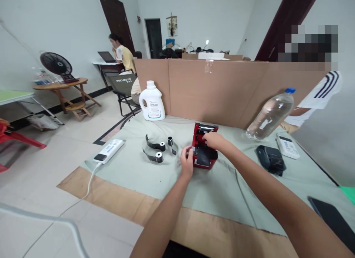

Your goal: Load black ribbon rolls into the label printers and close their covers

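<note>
A small red and black printer stands on the cloth with its lid raised. A wide black strip hangs out over its front. My left hand grips the printer's left side, thumb and fingers closed at its edge. Into the opened printer reaches my right hand, fingers curled together; what they hold, if anything, is hidden. Left of the printer lie three small paper rolls with dark loose ends: one roll at the back, one nearer me, and one standing closest to the printer.
A white detergent bottle stands before the cardboard wall. A power strip lies at left. On the right are a large clear bottle, a black device, another white power strip and a phone. Two other people are nearby.
</note>
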The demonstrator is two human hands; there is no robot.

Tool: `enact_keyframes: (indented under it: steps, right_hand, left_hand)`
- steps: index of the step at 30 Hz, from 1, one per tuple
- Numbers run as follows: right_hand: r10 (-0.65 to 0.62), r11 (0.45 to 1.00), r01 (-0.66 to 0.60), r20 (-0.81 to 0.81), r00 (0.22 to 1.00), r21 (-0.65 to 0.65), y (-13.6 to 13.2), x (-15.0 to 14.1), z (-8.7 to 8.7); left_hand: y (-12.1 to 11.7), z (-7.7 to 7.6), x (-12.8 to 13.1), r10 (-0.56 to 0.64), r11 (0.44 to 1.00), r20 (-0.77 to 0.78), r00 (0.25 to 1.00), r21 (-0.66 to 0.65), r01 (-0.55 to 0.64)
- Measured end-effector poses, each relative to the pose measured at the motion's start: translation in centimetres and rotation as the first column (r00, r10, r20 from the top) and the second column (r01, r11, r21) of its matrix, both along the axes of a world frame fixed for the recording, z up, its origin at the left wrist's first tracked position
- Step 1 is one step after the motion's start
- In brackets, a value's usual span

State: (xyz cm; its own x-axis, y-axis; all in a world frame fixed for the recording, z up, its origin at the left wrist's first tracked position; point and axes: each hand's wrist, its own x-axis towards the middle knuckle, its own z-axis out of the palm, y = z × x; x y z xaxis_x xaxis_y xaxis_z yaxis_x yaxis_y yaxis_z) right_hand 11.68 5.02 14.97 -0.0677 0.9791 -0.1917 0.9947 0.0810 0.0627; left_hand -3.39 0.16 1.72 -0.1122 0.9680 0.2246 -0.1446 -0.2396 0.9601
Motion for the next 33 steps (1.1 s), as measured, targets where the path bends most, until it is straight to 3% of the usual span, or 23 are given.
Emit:
enact_keyframes:
  steps: [13, 19, 22, 24, 25, 27, 30, 31, 33]
  right_hand:
    - [0.041, 0.991, -0.039, 0.011, 0.999, -0.126, 0.6, -1.4, -1.1]
    - [0.016, 1.0, -0.015, -0.034, 0.999, 0.028, -2.0, -0.6, 0.0]
    - [-0.041, 0.979, 0.087, -0.237, 0.971, 0.186, -3.7, 0.2, 1.0]
    - [-0.073, 0.958, 0.203, -0.512, 0.856, 0.203, -4.2, 0.2, 1.8]
    - [-0.09, 0.956, 0.25, -0.656, 0.75, 0.154, -4.3, 0.0, 2.2]
    - [-0.144, 0.964, 0.264, -0.881, 0.451, -0.022, -4.2, -1.1, 3.0]
    - [-0.227, 0.969, 0.11, -0.973, 0.036, -0.222, -3.5, -3.4, 3.8]
    - [-0.249, 0.966, 0.063, -0.967, -0.049, -0.252, -3.1, -4.2, 3.9]
    - [-0.269, 0.962, 0.013, -0.955, -0.123, -0.273, -2.0, -5.9, 3.8]
  left_hand:
    - [0.3, -0.2, -0.1, -0.018, 1.0, 0.005, 1.0, 0.021, 0.018]
    - [0.4, -0.4, -0.1, -0.019, 1.0, 0.026, 0.999, 0.023, 0.019]
    - [0.5, -0.6, 0.0, -0.016, 1.0, 0.024, 1.0, 0.026, 0.016]
    - [0.6, -0.6, 0.1, -0.018, 0.999, 0.03, 0.999, 0.029, 0.017]
    - [0.6, -0.6, 0.1, -0.02, 0.999, 0.037, 0.999, 0.031, 0.019]
    - [0.6, -0.5, 0.2, -0.023, 0.999, 0.046, 0.999, 0.036, 0.021]
    - [0.5, -0.4, 0.2, -0.012, 1.0, 0.051, 0.999, 0.028, 0.01]
    - [0.5, -0.3, 0.2, -0.008, 1.0, 0.055, 0.998, 0.024, 0.007]
    - [0.4, -0.2, 0.2, -0.004, 1.0, 0.062, 0.998, 0.029, 0.002]
